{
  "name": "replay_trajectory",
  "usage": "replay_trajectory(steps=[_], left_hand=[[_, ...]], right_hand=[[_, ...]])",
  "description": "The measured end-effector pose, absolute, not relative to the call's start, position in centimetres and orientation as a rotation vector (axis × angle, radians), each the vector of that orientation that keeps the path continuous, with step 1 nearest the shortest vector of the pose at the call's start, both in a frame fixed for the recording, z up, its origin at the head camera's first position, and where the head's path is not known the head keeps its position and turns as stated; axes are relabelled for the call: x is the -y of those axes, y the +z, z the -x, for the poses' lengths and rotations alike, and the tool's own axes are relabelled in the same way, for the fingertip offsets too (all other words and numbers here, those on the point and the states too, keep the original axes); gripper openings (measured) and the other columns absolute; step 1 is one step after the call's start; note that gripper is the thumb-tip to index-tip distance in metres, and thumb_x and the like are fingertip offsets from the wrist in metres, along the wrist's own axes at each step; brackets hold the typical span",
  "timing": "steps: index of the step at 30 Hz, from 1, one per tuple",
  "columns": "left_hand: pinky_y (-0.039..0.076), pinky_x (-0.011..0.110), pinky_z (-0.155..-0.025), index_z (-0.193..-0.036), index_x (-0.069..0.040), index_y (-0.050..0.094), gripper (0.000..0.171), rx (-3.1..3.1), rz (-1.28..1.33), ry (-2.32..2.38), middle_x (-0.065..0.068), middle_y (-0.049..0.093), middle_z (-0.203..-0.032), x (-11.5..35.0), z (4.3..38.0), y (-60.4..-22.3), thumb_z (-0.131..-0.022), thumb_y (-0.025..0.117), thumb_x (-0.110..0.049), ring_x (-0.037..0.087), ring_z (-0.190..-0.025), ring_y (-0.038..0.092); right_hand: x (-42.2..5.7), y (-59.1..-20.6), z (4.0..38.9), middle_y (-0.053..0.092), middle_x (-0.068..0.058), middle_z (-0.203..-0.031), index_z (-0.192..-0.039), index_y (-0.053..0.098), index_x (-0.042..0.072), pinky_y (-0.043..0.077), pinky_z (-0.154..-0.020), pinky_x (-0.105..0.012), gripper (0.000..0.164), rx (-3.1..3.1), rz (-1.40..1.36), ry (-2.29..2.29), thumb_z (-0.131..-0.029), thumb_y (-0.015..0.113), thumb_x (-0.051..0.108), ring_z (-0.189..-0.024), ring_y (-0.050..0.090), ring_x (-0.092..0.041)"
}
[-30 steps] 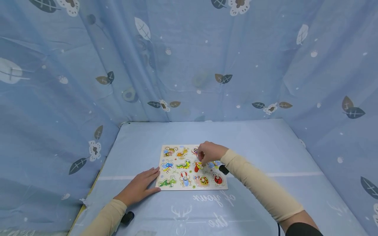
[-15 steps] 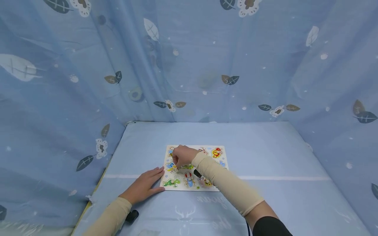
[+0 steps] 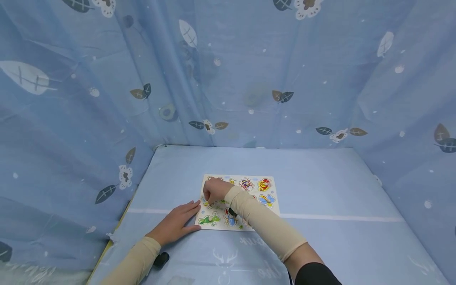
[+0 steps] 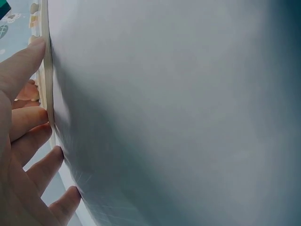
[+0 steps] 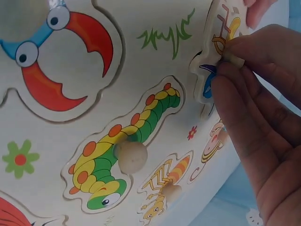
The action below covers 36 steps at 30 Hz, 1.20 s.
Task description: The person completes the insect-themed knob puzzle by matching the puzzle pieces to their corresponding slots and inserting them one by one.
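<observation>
A wooden knob puzzle board (image 5: pixel 141 61) with cartoon insect pieces lies flat on the table. In the head view my left hand (image 3: pixel 176 223) rests at its left edge, and in the left wrist view the straight fingertips touch the board's side. Over the board's left part, my right hand (image 3: pixel 216 190) pinches the knob of a blue-and-yellow insect piece (image 5: pixel 207 87) between thumb and fingers. The piece's edge shows beside its slot; whether it sits fully in I cannot tell. A green-and-yellow caterpillar piece (image 5: pixel 155 113) with a round knob lies nearby in its slot.
Other pieces include a spider (image 3: pixel 246 184), a blue-winged bee (image 3: pixel 267 200), a green grasshopper-like insect (image 3: pixel 209 219) and a red-pincered beetle (image 5: pixel 96 37). My right forearm covers the board's lower right. Blue patterned cloth (image 3: pixel 228 71) encloses the table's back and sides.
My right hand has moved left across the board, from the middle-right pieces to the blue-and-yellow insect at the left. My left hand stays at the board's edge. The head view has shifted slightly.
</observation>
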<state>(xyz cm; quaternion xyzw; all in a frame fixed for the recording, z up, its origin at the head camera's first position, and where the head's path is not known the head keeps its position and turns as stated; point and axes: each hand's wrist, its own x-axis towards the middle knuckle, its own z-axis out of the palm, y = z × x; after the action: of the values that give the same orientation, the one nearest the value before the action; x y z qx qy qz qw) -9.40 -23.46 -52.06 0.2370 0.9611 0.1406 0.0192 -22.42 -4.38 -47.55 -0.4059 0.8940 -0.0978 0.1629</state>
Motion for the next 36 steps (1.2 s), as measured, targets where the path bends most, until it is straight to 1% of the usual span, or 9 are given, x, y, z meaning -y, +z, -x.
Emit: replay_trajectory(steps=[6,15,27,30,33,36], left_hand=[[0.036,0.05,-0.115,-0.149,-0.015,0.042,0.076,-2.987,-0.745,0.441,-0.003,0.035,-0.158,23.5,9.5,-52.4,-0.089,0.061,-0.057,0.025,-0.145,0.036],[0.035,0.051,-0.115,-0.149,-0.015,0.041,0.076,-2.972,-0.72,0.437,-0.003,0.034,-0.158,23.7,9.5,-52.4,-0.089,0.061,-0.058,0.026,-0.145,0.035],[0.035,0.051,-0.115,-0.149,-0.014,0.042,0.076,-2.963,-0.732,0.451,-0.002,0.035,-0.158,24.0,9.7,-52.6,-0.089,0.06,-0.058,0.026,-0.144,0.036],[0.035,0.05,-0.115,-0.149,-0.015,0.042,0.076,-2.965,-0.732,0.449,-0.002,0.036,-0.157,24.0,9.8,-52.7,-0.089,0.059,-0.059,0.025,-0.144,0.036],[0.036,0.05,-0.115,-0.148,-0.015,0.042,0.076,-2.962,-0.736,0.448,-0.002,0.036,-0.157,24.0,9.8,-52.7,-0.089,0.059,-0.06,0.025,-0.144,0.036],[0.037,0.048,-0.114,-0.149,-0.016,0.042,0.077,-2.952,-0.729,0.426,-0.003,0.036,-0.157,24.1,9.8,-52.6,-0.089,0.058,-0.062,0.024,-0.144,0.036]], right_hand=[[4.5,-47.6,22.0,0.072,0.008,-0.078,-0.081,0.077,0.018,0.05,-0.062,-0.015,0.009,-2.537,1.202,-0.288,-0.083,0.075,0.009,-0.066,0.059,-0.002],[4.5,-47.5,21.6,0.069,0.01,-0.076,-0.083,0.077,0.017,0.049,-0.061,-0.015,0.006,-2.55,1.179,-0.315,-0.085,0.075,0.012,-0.066,0.059,-0.002],[4.0,-48.1,21.7,0.072,0.008,-0.087,-0.09,0.078,0.017,0.052,-0.07,-0.014,0.008,-2.559,1.203,-0.38,-0.087,0.073,0.013,-0.075,0.061,0.0],[3.4,-48.4,22.0,0.071,0.009,-0.091,-0.095,0.077,0.018,0.052,-0.076,-0.016,0.009,-2.555,1.211,-0.399,-0.087,0.074,0.018,-0.079,0.061,0.0],[2.1,-48.4,22.0,0.072,0.007,-0.1,-0.106,0.075,0.017,0.054,-0.082,-0.019,0.019,-2.554,1.203,-0.426,-0.088,0.074,0.024,-0.087,0.064,-0.002],[0.0,-48.2,21.8,0.072,0.003,-0.112,-0.116,0.072,0.015,0.055,-0.087,-0.025,0.028,-2.565,1.169,-0.483,-0.091,0.071,0.027,-0.099,0.066,-0.008]])
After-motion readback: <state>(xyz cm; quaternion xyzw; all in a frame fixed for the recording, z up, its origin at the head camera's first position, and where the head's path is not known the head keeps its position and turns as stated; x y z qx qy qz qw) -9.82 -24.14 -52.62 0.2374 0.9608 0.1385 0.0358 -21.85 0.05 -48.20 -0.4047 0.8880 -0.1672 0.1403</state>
